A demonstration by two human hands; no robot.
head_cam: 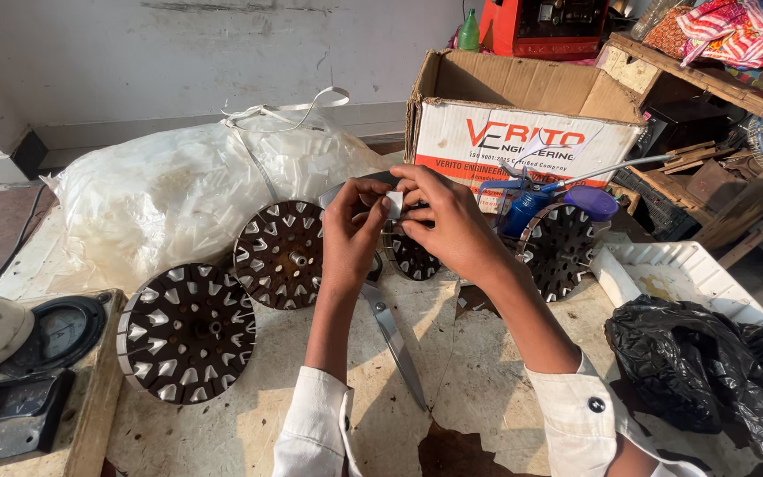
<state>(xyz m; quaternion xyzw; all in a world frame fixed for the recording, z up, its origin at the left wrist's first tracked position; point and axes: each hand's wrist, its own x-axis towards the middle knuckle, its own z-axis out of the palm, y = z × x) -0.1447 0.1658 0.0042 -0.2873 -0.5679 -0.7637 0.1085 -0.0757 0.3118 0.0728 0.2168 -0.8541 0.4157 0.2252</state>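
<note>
Paper strip (394, 204), small and white, is sitting between both hands, up above the worn table (479, 389). The left hand (352, 231) is pinching its left edge with thumb and fingers. The right hand (449, 221) is pinching its other side, with the fingers curling over the top. It looks light and thin, so it would probably bend or crease easily; holding it gently by the edges seems the best way.

Just below the hands, a long metal blade (395, 340) is lying flat on the table, pointing toward the person. Right behind the hands, a round dark metal wheel with slots (411, 254) is peeking out. Another slotted wheel (281, 253) is resting just left of the left hand, and a third one (186, 332) is lying farther left and nearer. A fourth wheel (565, 248) is sitting to the right of the right hand, with a blue bottle (525, 208) beside it. Far right, a black plastic bag (708, 375) is slumping next to a white tray (673, 269).

Farther back, left of the hands, a big clear bag of white pieces (196, 190) is lying. Behind the hands, an open cardboard box (523, 110) is standing.
</note>
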